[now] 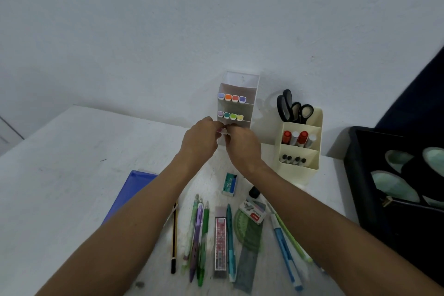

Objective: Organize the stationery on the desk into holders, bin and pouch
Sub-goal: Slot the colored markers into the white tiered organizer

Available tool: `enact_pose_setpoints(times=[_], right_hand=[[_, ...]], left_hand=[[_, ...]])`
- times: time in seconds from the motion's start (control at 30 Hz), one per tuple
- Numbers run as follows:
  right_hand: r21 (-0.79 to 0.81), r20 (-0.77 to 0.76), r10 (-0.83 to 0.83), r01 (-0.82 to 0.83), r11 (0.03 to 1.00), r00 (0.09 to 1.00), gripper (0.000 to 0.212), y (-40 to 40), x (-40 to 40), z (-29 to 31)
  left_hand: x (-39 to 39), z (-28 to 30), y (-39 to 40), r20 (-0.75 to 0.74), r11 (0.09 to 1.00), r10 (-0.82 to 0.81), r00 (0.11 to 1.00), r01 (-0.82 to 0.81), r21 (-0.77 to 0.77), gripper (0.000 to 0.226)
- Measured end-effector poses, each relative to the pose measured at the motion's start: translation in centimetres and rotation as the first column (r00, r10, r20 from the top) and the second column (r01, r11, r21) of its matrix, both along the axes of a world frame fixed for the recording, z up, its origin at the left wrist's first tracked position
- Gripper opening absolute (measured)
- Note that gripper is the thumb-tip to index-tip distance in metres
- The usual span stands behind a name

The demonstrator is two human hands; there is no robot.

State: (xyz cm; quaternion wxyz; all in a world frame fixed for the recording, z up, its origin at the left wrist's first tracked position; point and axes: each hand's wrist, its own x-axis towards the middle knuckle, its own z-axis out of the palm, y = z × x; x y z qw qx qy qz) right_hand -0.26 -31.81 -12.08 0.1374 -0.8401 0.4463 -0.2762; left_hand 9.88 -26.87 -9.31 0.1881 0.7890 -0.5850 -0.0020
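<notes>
A white tiered marker holder (252, 94) stands against the wall with two rows of coloured-cap markers (231, 98) in it. My left hand (200, 140) and my right hand (242, 145) meet at its lowest tier, fingers pinched around a small pink-capped marker (222, 130) there. A cream holder (300, 173) to the right carries black scissors (294, 109), red and white markers and small dark items. Pens, pencils (174, 235), a lead case (220, 243), a green ruler (248, 255) and staple boxes (229, 184) lie on the desk between my forearms.
A blue flat tray or folder (131, 193) lies at the left under my left forearm. A black bin (355, 175) with pale oval items stands at the right edge. A small black cap (254, 192) sits near the cream holder. White wall behind.
</notes>
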Motion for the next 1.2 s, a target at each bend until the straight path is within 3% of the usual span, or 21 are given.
enact_pose_setpoints(times=[0.23, 0.4, 0.5, 0.67, 0.83, 1.03, 1.2], right_hand=[[0.025, -0.079, 0.138, -0.137, 0.99, 0.987, 0.035, 1.3, -1.5, 1.7], [0.328, -0.239, 0.347, -0.261, 0.908, 0.907, 0.04, 3.7, -7.2, 4.2], [0.478, -0.289, 0.364, -0.195, 0.856, 0.886, 0.033, 4.2, -11.4, 5.0], [0.556, -0.443, 0.353, -0.056, 0.829, 0.824, 0.021, 4.8, -17.0, 5.7], [0.62, -0.554, 0.397, 0.044, 0.784, 0.732, 0.021, 6.8, -19.6, 4.6], [0.598, -0.534, 0.332, 0.071, 0.798, 0.777, 0.028, 8.4, -20.2, 2.7], [0.52, -0.534, 0.252, 0.079, 0.85, 0.807, 0.029, 8.8, -20.2, 2.0]], left_hand=[[-1.7, 0.8, 2.4, -0.004, 1.0, 0.004, 1.0, -0.004, 0.019, 0.046], [-4.2, 0.8, 6.1, -0.128, 0.996, 0.087, 0.988, -0.089, -0.012, 0.038], [-6.6, 0.5, 7.4, -0.188, 0.997, 0.008, 0.982, 0.006, 0.074, 0.031], [-11.6, 0.3, 8.7, -0.261, 0.95, -0.135, 0.956, 0.2, 0.241, 0.018], [-15.8, -0.5, 10.6, -0.434, 0.85, -0.095, 0.896, 0.299, 0.433, 0.028], [-17.7, -2.4, 12.1, -0.493, 0.826, -0.028, 0.87, 0.298, 0.479, 0.026], [-18.5, -3.4, 12.6, -0.481, 0.831, 0.018, 0.877, 0.255, 0.495, 0.04]])
